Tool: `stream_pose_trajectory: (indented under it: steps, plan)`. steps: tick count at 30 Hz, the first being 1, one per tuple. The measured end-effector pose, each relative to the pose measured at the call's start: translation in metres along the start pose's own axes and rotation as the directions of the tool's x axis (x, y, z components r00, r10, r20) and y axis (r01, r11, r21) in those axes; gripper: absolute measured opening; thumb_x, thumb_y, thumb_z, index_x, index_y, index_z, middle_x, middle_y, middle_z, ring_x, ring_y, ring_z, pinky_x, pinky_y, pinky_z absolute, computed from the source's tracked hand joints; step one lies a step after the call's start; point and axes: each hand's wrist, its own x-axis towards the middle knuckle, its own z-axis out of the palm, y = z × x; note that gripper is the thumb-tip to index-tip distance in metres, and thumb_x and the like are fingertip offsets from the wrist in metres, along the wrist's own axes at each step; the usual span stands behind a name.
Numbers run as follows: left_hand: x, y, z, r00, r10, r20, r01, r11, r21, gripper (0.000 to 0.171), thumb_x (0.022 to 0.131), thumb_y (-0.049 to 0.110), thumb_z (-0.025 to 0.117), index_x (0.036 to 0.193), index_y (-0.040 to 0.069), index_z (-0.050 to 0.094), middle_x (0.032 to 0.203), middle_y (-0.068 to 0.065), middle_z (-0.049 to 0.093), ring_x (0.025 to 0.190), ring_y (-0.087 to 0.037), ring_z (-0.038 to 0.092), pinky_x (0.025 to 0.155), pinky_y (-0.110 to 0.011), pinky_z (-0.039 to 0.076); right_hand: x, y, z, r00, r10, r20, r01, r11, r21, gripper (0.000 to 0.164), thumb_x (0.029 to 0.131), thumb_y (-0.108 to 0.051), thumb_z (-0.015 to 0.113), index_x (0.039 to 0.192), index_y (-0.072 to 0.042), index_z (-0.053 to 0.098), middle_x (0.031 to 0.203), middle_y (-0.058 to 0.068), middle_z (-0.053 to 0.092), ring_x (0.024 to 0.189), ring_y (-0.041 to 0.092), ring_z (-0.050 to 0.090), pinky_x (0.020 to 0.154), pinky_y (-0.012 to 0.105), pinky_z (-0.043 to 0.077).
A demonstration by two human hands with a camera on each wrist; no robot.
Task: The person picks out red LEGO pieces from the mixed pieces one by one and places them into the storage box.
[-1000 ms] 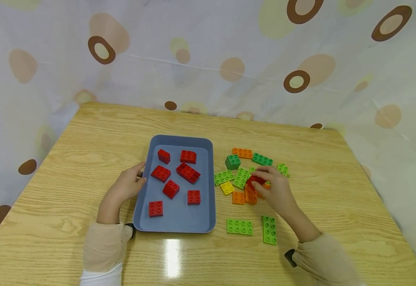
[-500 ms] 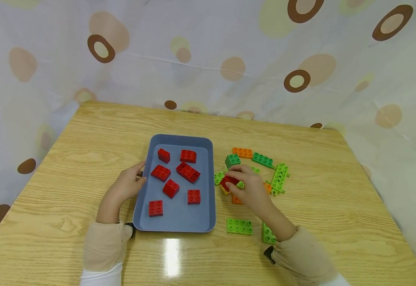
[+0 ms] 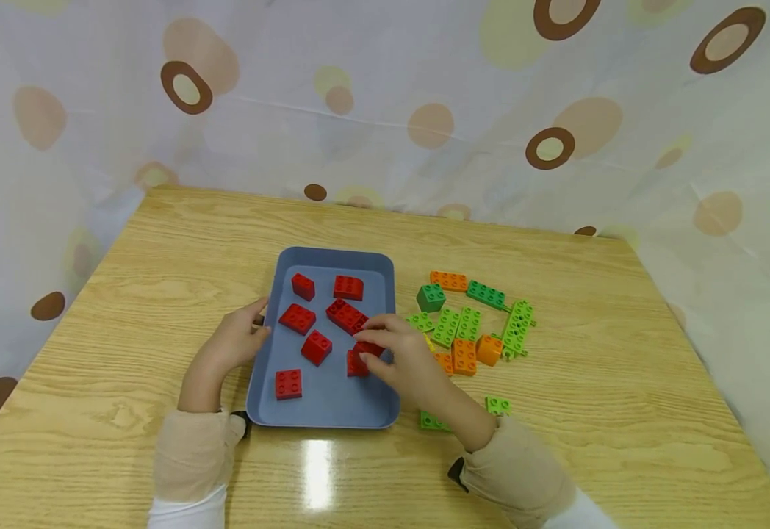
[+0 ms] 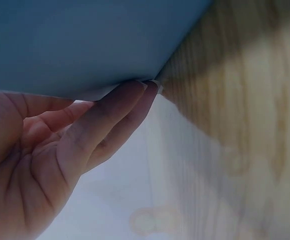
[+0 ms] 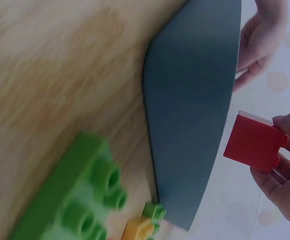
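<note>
My right hand [image 3: 414, 364] is above the right side of the blue-grey tray [image 3: 325, 411]. Between thumb and fingers it pinches a red toy brick [image 5: 255, 141], its studs turned toward the palm in the right wrist view. Several red bricks lie spread inside the tray, among them a square one [image 3: 289, 384] near its front left. Another red brick [image 3: 355, 364] is partly hidden by the right hand. At the tray's left side, my left hand [image 3: 233, 342] touches the outer wall, its fingers [image 4: 110, 117] extended against it in the left wrist view.
Right of the tray lie light green, orange, yellow and dark green bricks, such as an orange brick [image 3: 464, 357] and a dark green cube [image 3: 430, 297]. Nearer the front is a light green brick [image 5: 70, 195], partly covered by the right arm in the head view. A patterned cloth [image 3: 385, 95] hangs behind the table.
My right hand has carried the red brick left, from the coloured bricks to over the tray. The left hand and the tray have stayed in place.
</note>
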Motion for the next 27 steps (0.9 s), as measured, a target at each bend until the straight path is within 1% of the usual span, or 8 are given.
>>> stream_pose_trajectory:
  steps: [6, 9, 13, 16, 21, 27]
  plan:
    - [0.002, -0.001, 0.0, 1.0, 0.004, 0.0, -0.004, 1.0, 0.005, 0.051, 0.085, -0.001, 0.044, 0.13, -0.012, 0.024, 0.106, -0.036, 0.051, 0.091, -0.037, 0.053, 0.071, -0.042, 0.049, 0.004, -0.014, 0.021, 0.997, -0.047, 0.062, 0.046, 0.999, 0.027, 0.02, 0.074, -0.005, 0.067, 0.094, -0.002, 0.065, 0.099, 0.011, 0.056, 0.092, 0.019, 0.049, 0.075, 0.02, 0.046]
    - [0.002, -0.001, 0.0, 1.0, 0.005, 0.0, -0.005, 1.0, 0.009, 0.051, 0.084, -0.001, 0.044, 0.13, -0.012, 0.024, 0.106, -0.037, 0.051, 0.091, -0.038, 0.053, 0.071, -0.042, 0.049, 0.003, -0.018, 0.03, 0.992, -0.044, 0.117, 0.04, 0.998, 0.037, 0.021, 0.075, -0.006, 0.066, 0.095, -0.001, 0.064, 0.1, 0.009, 0.055, 0.093, 0.018, 0.048, 0.075, 0.019, 0.044]
    - [0.001, -0.001, 0.0, 1.0, 0.006, -0.001, -0.006, 1.0, 0.02, 0.051, 0.084, -0.001, 0.044, 0.13, -0.013, 0.024, 0.106, -0.037, 0.051, 0.092, -0.038, 0.053, 0.071, -0.042, 0.049, 0.001, -0.02, 0.04, 0.98, -0.029, 0.198, 0.031, 0.999, -0.006, 0.021, 0.077, -0.008, 0.065, 0.098, -0.002, 0.064, 0.101, 0.009, 0.055, 0.095, 0.017, 0.047, 0.08, 0.018, 0.042]
    - [0.001, -0.001, 0.001, 1.0, 0.011, -0.003, -0.011, 1.0, 0.022, 0.051, 0.084, -0.001, 0.044, 0.129, -0.013, 0.024, 0.106, -0.037, 0.051, 0.092, -0.038, 0.053, 0.072, -0.042, 0.049, -0.002, -0.02, 0.045, 0.971, -0.019, 0.238, 0.028, 0.999, -0.033, 0.022, 0.078, -0.009, 0.064, 0.099, -0.002, 0.064, 0.103, 0.009, 0.054, 0.097, 0.016, 0.046, 0.082, 0.017, 0.04]
    - [0.001, -0.002, 0.001, 1.0, 0.017, -0.009, -0.017, 1.0, 0.02, 0.051, 0.084, -0.001, 0.044, 0.129, -0.012, 0.025, 0.107, -0.036, 0.051, 0.093, -0.038, 0.053, 0.072, -0.042, 0.049, -0.005, -0.018, 0.05, 0.965, -0.016, 0.263, 0.023, 0.999, -0.027, 0.023, 0.079, -0.009, 0.063, 0.1, -0.002, 0.063, 0.105, 0.011, 0.053, 0.098, 0.018, 0.045, 0.084, 0.019, 0.04]
    - [0.001, -0.002, 0.001, 1.0, 0.018, -0.005, -0.018, 1.0, 0.022, 0.051, 0.084, -0.001, 0.045, 0.129, -0.013, 0.025, 0.107, -0.037, 0.051, 0.093, -0.039, 0.052, 0.071, -0.042, 0.049, -0.006, -0.018, 0.053, 0.966, -0.023, 0.258, 0.03, 0.999, -0.022, 0.022, 0.079, -0.008, 0.063, 0.1, -0.002, 0.063, 0.106, 0.012, 0.053, 0.098, 0.018, 0.045, 0.085, 0.02, 0.04]
